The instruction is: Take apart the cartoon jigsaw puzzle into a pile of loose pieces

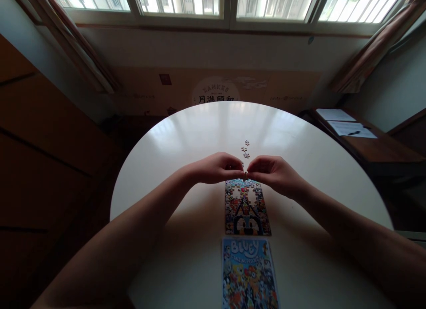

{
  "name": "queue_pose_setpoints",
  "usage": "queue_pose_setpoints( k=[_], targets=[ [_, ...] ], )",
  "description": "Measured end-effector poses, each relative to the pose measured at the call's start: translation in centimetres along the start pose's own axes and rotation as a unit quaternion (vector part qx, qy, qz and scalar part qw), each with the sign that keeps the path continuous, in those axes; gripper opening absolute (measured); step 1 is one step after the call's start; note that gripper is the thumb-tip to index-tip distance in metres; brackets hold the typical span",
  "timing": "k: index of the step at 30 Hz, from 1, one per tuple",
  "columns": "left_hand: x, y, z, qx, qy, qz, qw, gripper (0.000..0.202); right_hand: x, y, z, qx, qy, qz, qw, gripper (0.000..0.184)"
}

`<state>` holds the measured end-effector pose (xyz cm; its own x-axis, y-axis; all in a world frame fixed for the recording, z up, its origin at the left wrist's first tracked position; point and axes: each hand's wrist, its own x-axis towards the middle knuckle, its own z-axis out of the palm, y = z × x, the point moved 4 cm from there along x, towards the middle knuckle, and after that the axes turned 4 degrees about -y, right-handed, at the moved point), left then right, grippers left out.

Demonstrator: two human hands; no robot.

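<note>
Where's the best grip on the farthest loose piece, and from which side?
Likely best: pinch the piece by opposite edges, coming down from the right. It lies flat on the table, with knobs on its edge; other pieces lie on its near side.

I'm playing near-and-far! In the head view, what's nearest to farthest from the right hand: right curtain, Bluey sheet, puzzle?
1. Puzzle: just below-left of the right hand.
2. Bluey sheet: below the puzzle.
3. Right curtain: high up, far right.
</note>
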<state>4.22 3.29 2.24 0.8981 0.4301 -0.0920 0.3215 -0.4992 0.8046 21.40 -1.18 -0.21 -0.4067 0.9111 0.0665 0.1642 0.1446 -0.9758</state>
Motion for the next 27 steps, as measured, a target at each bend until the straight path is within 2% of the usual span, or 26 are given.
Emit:
queue_pose_setpoints(
  k=[2,5,8,10,12,15,17,20,23,27],
  targets=[
    [0.1,0.0,0.1,-0.007,0.005,-0.004,1.000,0.026,-0.1,-0.1,0.0,-0.026,0.004,-0.013,1.000,0.025],
    [0.3,-0.4,-0.1,-0.028,0.029,-0.016,0.999,0.025,-0.3,-0.6,-0.1,-0.159,0.033,-0.073,0.984,0.018],
    [0.4,-1.0,-0.3,-0.063,0.046,-0.047,0.996,0.026,-0.7,-1.3,0.0,-0.305,0.057,-0.190,0.931,0.012],
    [0.4,-1.3,-0.3,-0.091,0.043,-0.066,0.993,0.028,-1.0,-1.5,0.2,-0.355,0.057,-0.256,0.897,0.011],
    [0.3,-1.4,-0.2,-0.111,0.035,-0.074,0.990,0.029,-1.1,-1.6,0.4,-0.385,0.057,-0.290,0.874,0.010],
    [0.2,-1.3,-0.1,-0.105,0.016,-0.076,0.992,0.029,-1.3,-1.9,0.7,-0.420,0.056,-0.306,0.853,0.009],
    [0.1,-1.3,-0.2,-0.068,0.002,-0.079,0.995,0.032,-1.4,-2.0,0.8,-0.427,0.047,-0.310,0.848,0.009],
    [-0.4,-1.5,-0.8,0.059,0.012,-0.109,0.992,0.041,-1.4,-1.9,1.0,-0.417,0.006,-0.303,0.857,0.010],
    [-0.8,-1.8,-1.3,0.176,0.009,-0.146,0.973,0.040,-1.3,-1.4,1.5,-0.414,-0.046,-0.281,0.864,0.013],
    [-1.0,-1.8,-0.9,0.214,-0.026,-0.136,0.967,0.031,-1.3,-0.9,1.9,-0.435,-0.084,-0.261,0.858,0.015]
  ],
)
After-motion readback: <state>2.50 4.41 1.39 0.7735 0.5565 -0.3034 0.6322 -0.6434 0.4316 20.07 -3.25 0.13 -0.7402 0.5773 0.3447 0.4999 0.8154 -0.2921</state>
